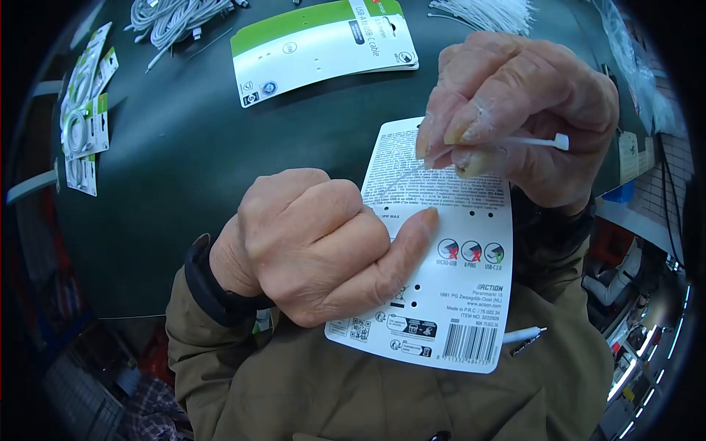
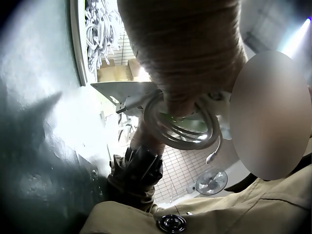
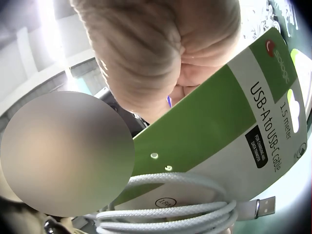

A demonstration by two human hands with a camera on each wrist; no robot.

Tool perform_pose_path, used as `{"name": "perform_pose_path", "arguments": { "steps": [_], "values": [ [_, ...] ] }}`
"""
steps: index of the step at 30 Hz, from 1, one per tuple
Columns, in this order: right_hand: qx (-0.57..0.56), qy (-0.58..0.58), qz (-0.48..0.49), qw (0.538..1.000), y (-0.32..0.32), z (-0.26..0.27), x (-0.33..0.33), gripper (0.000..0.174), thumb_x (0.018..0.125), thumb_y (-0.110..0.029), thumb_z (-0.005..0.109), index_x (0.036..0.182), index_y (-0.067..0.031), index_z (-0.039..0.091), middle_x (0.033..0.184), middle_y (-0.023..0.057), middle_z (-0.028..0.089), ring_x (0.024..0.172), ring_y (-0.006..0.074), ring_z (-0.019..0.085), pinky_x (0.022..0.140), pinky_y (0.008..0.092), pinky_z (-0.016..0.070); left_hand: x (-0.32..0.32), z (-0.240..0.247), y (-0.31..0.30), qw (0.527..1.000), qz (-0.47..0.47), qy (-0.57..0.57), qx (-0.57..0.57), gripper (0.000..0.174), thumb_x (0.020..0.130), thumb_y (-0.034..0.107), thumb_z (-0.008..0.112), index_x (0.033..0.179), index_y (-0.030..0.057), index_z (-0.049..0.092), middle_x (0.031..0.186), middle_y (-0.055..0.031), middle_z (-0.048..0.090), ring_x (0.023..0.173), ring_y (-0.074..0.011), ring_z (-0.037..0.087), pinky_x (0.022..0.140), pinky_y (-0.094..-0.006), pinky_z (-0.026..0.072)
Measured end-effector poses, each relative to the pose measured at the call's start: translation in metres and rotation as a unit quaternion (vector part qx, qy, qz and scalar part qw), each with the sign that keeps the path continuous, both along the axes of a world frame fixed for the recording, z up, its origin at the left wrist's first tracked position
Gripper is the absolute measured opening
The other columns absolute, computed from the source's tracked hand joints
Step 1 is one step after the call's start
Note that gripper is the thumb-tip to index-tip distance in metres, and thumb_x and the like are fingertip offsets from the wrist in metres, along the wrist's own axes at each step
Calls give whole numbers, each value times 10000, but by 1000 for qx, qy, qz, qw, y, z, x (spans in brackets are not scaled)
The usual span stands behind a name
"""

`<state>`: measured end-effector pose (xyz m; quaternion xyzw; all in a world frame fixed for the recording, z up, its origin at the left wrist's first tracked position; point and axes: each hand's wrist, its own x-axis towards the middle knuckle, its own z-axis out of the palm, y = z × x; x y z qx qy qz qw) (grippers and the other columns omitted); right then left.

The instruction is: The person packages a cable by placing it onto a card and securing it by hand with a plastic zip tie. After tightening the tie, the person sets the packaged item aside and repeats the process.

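My left hand (image 1: 316, 246) grips a printed cardboard packaging card (image 1: 471, 294) at its left side, the thumb lying across the text side. On the card's green and white front, a coiled white braided USB cable (image 3: 170, 222) lies against it, its metal USB-A plug (image 3: 265, 206) sticking out past the coil. Above the card's upper right, my right hand (image 1: 529, 110) pinches a white cable tie (image 1: 540, 141) between thumb and fingers. The tie's square head points right, and its thin tail runs down left toward holes by the left hand, which hides its end.
A stack of similar cards (image 1: 316, 59) lies at the back of the dark green table (image 1: 176, 176). Loose cable ties (image 1: 493, 11) are at the back right, bundled cables (image 1: 169, 22) at the back left. Carded cables (image 1: 77, 136) lie along the left edge.
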<state>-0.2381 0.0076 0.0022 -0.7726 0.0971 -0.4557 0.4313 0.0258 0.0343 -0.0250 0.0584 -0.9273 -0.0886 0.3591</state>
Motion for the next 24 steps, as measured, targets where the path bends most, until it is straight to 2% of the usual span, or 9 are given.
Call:
{"name": "perform_pose_path", "arguments": {
  "steps": [2, 5, 14, 24],
  "values": [
    [1, -5, -30, 1000, 3, 0, 4, 180, 904, -26, 801, 1047, 35, 710, 883, 193, 754, 787, 224, 745, 623, 313, 542, 0, 0, 0, 1000, 0, -1, 0, 632, 698, 263, 900, 1271, 53, 737, 674, 31, 461, 566, -103, 442, 460, -295, 301],
    [14, 32, -10, 999, 3, 4, 3, 184, 891, -25, 812, 1039, 30, 718, 890, 199, 754, 784, 224, 738, 627, 318, 544, 0, -1, -1, 1000, 2, -1, -3, 631, 696, 264, 897, 1269, 55, 736, 674, 35, 452, 568, -104, 441, 461, -295, 304],
    [55, -9, -23, 998, 8, -1, 6, 153, 967, -51, 767, 1068, 28, 683, 889, 213, 733, 745, 177, 715, 599, 256, 533, 1, -2, -2, 1000, 1, 6, -5, 646, 671, 238, 890, 1271, 54, 735, 689, 24, 466, 571, -112, 450, 464, -295, 316],
    [52, -20, -45, 997, 10, -5, 12, 150, 955, -16, 761, 1055, 45, 667, 854, 210, 723, 731, 183, 708, 592, 268, 547, 1, -3, -1, 1000, 1, 13, -3, 668, 636, 204, 880, 1268, 44, 731, 686, 15, 478, 569, -123, 461, 466, -298, 322]
  ]
}}
